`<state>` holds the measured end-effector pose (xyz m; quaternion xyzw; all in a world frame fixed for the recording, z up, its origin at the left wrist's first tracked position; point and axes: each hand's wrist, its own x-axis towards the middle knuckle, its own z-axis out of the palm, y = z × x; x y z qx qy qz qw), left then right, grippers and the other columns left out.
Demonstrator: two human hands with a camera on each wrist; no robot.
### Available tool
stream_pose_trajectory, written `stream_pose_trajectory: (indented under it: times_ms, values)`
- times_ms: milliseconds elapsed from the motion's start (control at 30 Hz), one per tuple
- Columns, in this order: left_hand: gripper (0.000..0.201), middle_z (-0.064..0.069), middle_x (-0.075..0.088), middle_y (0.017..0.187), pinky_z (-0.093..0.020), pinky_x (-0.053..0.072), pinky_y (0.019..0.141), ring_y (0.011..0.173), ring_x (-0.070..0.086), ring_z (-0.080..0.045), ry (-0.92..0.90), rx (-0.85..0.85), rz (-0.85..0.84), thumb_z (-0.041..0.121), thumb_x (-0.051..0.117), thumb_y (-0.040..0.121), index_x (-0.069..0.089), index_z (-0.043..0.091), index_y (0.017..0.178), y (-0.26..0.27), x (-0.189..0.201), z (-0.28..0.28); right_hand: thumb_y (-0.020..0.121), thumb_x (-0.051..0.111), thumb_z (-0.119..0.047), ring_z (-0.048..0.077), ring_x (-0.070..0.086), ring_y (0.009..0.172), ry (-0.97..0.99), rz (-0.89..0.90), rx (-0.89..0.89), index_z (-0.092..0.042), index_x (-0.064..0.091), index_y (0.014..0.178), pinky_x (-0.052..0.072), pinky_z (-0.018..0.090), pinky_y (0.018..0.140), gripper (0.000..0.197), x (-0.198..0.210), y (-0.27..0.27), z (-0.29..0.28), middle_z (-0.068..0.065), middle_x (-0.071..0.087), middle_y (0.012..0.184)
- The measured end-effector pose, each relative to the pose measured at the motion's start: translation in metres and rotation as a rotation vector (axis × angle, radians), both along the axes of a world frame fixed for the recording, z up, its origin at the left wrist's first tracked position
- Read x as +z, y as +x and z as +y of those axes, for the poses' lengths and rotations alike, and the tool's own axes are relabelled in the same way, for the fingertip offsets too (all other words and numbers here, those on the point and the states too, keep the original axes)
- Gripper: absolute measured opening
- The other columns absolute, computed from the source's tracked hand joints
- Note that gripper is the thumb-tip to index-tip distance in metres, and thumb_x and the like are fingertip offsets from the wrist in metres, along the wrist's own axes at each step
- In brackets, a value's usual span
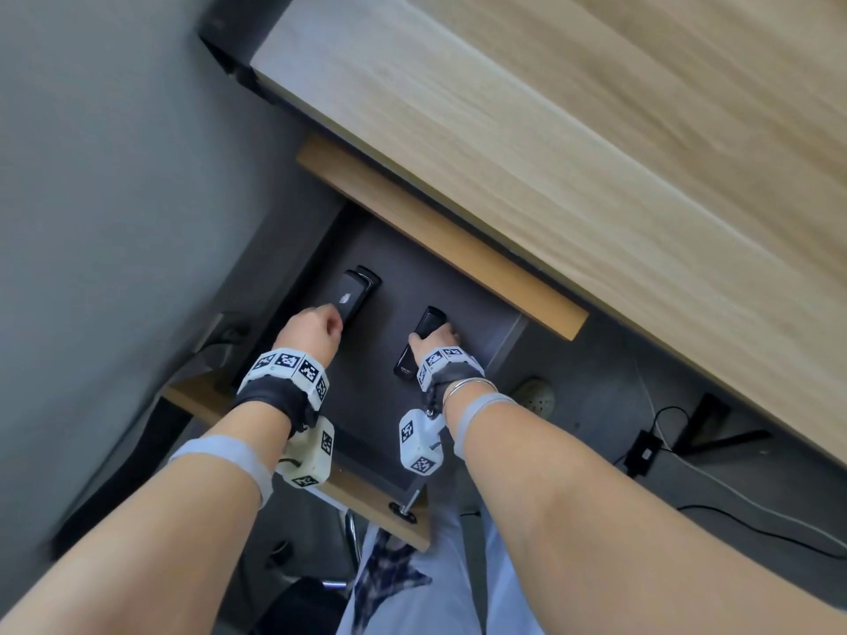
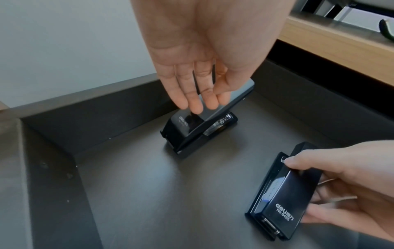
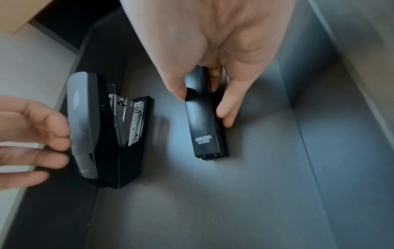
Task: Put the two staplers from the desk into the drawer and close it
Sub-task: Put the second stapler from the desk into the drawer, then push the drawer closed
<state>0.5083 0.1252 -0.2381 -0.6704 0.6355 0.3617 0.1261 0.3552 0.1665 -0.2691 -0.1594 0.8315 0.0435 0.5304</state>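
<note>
Staplers, glossy black: right hand (image 3: 213,67) grips slim one (image 3: 204,124); left hand (image 2: 198,67) relaxed.

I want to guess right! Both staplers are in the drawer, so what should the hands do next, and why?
Probably let go. The right hand pinches the slim stapler, which lies on the drawer floor; the left hand has straight fingers by the wide stapler.

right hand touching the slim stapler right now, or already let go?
Touching. The right wrist view shows the right hand gripping the slim stapler, thumb on one side, fingers on the other. It lies on the drawer floor.
</note>
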Motion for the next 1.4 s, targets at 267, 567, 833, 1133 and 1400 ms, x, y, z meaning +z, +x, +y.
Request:
stream_pose_trajectory:
  times_ms: [267, 567, 833, 1133, 1400]
  values:
    - [0.024, -0.018, 0.065, 0.100, -0.034, 0.045, 0.067, 0.080, 0.059, -0.034, 0.012, 0.024, -0.017, 0.004, 0.040, 0.085, 0.063, 0.010, 0.091, 0.001, 0.009, 0.006, 0.095, 0.050, -0.029, 0.032, 0.050, 0.127, -0.036, 0.040, 0.108, -0.002, 0.038, 0.134, 0.042, 0.039, 0.100, 0.049, 0.019, -0.020, -0.006, 0.017, 0.050, 0.138]
    - [0.025, -0.019, 0.066, 0.105, -0.040, 0.051, 0.081, 0.099, 0.061, -0.037, -0.027, 0.030, -0.046, 0.007, 0.040, 0.086, 0.063, 0.008, 0.097, -0.003, 0.058, 0.007, 0.094, 0.034, -0.013, 0.030, 0.061, 0.083, -0.378, 0.040, 0.702, -0.016, 0.059, 0.113, 0.048, 0.030, 0.071, 0.032, 0.116, -0.041, -0.034, 0.012, 0.068, 0.109]
    - [0.026, -0.019, 0.065, 0.109, -0.039, 0.049, 0.084, 0.102, 0.060, -0.036, -0.038, 0.061, -0.089, 0.008, 0.039, 0.088, 0.062, 0.007, 0.101, 0.005, 0.100, 0.015, 0.089, 0.041, -0.009, 0.031, 0.066, 0.094, -0.736, 0.174, 0.680, -0.018, 0.069, 0.099, 0.053, 0.033, 0.084, 0.032, 0.204, -0.086, -0.055, 0.012, 0.073, 0.101]
    - [0.027, -0.021, 0.062, 0.114, -0.035, 0.044, 0.076, 0.104, 0.059, -0.037, 0.148, 0.199, -0.274, 0.010, 0.040, 0.089, 0.056, 0.006, 0.111, 0.043, 0.089, 0.059, 0.087, 0.048, -0.015, 0.028, 0.038, 0.132, -0.723, 0.723, 0.483, -0.031, 0.052, 0.130, 0.032, 0.042, 0.105, 0.046, 0.177, -0.188, -0.034, 0.001, 0.043, 0.145]
    - [0.081, -0.011, 0.061, 0.121, -0.033, 0.054, 0.086, 0.102, 0.061, -0.030, 0.438, 0.009, -0.550, 0.012, 0.059, 0.078, 0.023, 0.027, 0.149, 0.057, 0.073, 0.097, 0.093, 0.035, -0.028, 0.021, 0.017, 0.149, -0.699, 0.864, 0.505, -0.047, 0.026, 0.144, 0.010, 0.050, 0.118, 0.056, 0.146, -0.189, -0.026, -0.010, 0.020, 0.160]
